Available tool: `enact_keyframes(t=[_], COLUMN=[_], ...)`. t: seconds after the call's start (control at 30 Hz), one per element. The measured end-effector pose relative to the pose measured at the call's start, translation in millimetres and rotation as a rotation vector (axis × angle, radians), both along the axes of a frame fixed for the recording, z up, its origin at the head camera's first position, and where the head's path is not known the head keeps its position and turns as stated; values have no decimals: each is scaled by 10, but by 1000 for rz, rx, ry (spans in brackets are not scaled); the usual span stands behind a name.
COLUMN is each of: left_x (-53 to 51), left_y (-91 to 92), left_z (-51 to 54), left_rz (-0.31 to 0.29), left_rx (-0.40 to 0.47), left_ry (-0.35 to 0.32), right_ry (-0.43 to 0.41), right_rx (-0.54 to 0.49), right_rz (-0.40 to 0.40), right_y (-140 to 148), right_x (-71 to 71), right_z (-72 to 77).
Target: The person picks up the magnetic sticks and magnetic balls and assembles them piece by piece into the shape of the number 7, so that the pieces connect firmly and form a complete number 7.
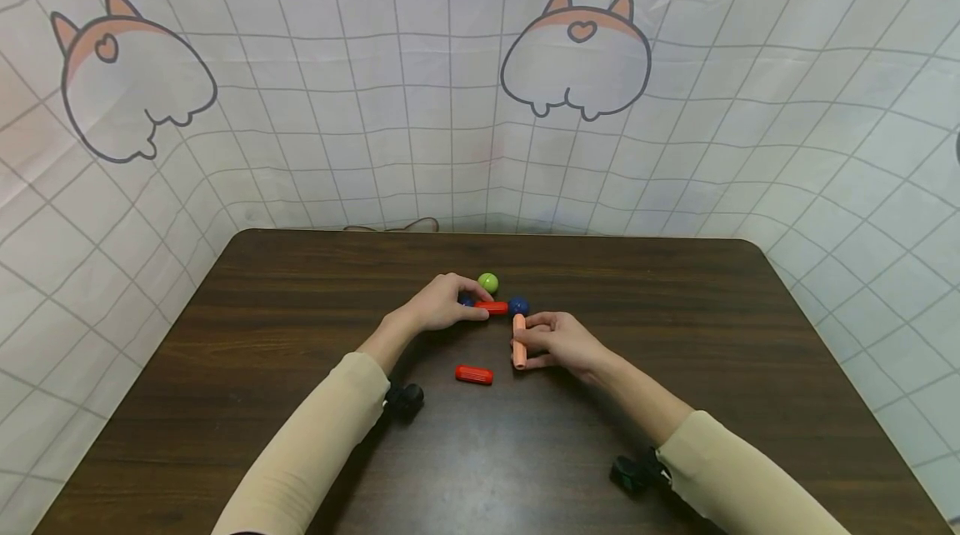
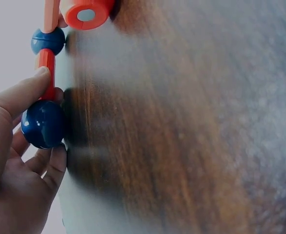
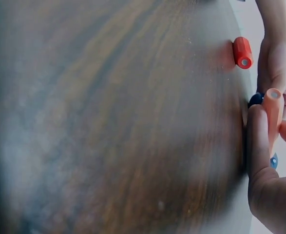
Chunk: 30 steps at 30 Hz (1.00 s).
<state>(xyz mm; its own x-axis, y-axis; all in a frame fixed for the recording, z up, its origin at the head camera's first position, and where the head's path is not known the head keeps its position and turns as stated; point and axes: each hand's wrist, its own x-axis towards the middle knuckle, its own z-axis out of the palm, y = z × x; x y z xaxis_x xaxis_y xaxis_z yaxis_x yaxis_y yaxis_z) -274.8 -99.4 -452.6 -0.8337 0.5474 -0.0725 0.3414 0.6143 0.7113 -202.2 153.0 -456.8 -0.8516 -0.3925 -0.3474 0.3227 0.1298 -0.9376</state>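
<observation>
Toward twelve o'clock on the bench (image 1: 675, 310): a rod each for my left hand (image 1: 442, 304) and right hand (image 1: 561, 345)

My left thumb and fingers pinch the red rod (image 1: 492, 308), parted only by its thickness. It lies crosswise, carrying a blue ball at either end: the nine o'clock ball (image 2: 44, 124), partly covered by that hand in the head view, and the three o'clock ball (image 1: 518, 307).

From about five o'clock, my other hand reaches in, fingers and thumb closed around the peach rod (image 1: 520, 354), which points toward twelve. Its far end meets the three o'clock ball; whether it is seated there, I cannot tell.

Just beyond the red rod, at twelve o'clock from it, sits the green ball (image 1: 488, 282). Toward seven o'clock, nearer me, the loose red rod (image 1: 474, 375) lies on its side, apart from both hands. A white gridded cloth (image 1: 360, 102) stands behind everything.
</observation>
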Motion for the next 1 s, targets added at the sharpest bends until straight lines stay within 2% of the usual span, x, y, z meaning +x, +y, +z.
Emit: enact_keyframes(t=[0.27,0.77,1.0], left_x=[10,9,8], left_y=[21,56,78], left_z=[12,-2,-10], left_rz=[0,-14,-26], left_rx=[-2,9,3], left_ry=[-5,-3,9], right_ry=[-41,-66,-106], right_rx=[-27,-68,-72], right_rz=[-32,-65,-109], right_y=[-57,-140,-157], right_x=[-19,-29,-36], right_z=[-16,-24,-32])
